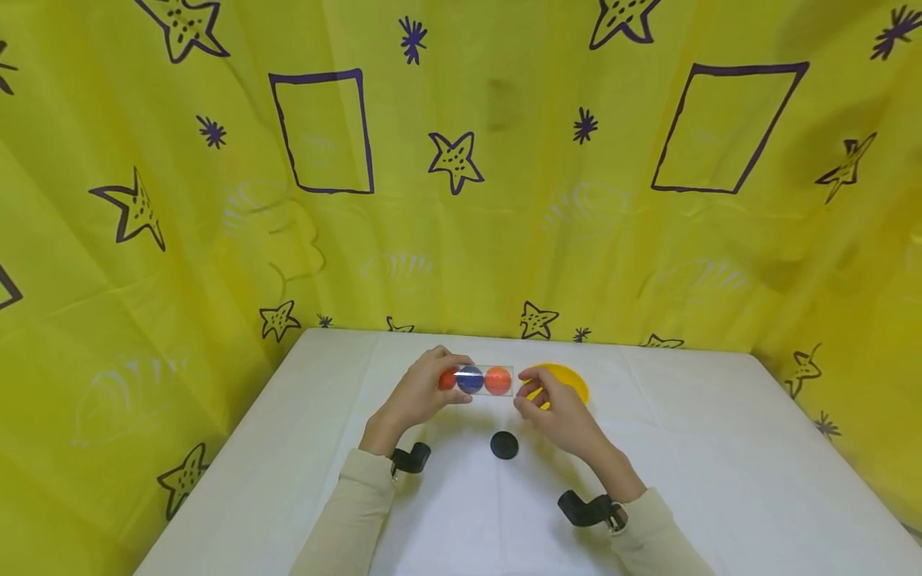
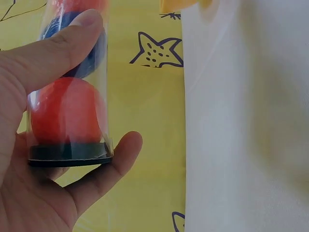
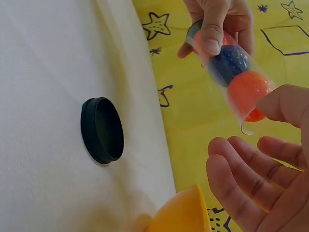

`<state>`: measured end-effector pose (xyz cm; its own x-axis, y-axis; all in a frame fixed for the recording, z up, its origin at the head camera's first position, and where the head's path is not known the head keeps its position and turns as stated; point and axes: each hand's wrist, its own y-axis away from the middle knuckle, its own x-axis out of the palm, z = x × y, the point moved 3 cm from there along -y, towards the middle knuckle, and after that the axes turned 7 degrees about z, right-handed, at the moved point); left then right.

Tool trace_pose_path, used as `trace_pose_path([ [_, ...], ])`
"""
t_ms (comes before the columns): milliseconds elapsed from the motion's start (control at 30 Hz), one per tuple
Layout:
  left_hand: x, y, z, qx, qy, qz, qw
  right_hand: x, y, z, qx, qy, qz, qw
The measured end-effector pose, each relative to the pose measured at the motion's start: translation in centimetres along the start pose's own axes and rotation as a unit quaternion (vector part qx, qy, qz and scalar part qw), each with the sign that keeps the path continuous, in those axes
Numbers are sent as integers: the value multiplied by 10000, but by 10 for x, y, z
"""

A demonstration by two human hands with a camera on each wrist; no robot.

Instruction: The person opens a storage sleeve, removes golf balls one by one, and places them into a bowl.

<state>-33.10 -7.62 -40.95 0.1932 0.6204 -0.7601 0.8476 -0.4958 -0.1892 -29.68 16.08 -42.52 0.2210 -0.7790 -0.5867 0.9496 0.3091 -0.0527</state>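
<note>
The left hand [image 1: 418, 392] grips the clear tube [image 1: 481, 381] of balls. The left wrist view alone shows its black base cap [image 2: 70, 154]. The right hand [image 1: 558, 416] cups loosely at the open end.

On my feed I saw a white worktop [image 1: 720, 480] with a black round cap [image 1: 504, 445] lying flat near its middle. A yellow bowl [image 1: 569, 379] sat farther back, toward the rear edge. Behind and on both sides hung a yellow curtain [image 1: 504, 240] printed with purple stars and squares, reaching down to the worktop's edges.
</note>
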Motion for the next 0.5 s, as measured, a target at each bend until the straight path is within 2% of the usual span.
trace_pose_path([
  [200,0,0,-4,141,18,-68,9999,-2,0,-2,-140,-351,135,9992],
  [500,-1,1,-10,128,-105,-63,9998,-3,0,-3,-78,-368,255,9990],
])
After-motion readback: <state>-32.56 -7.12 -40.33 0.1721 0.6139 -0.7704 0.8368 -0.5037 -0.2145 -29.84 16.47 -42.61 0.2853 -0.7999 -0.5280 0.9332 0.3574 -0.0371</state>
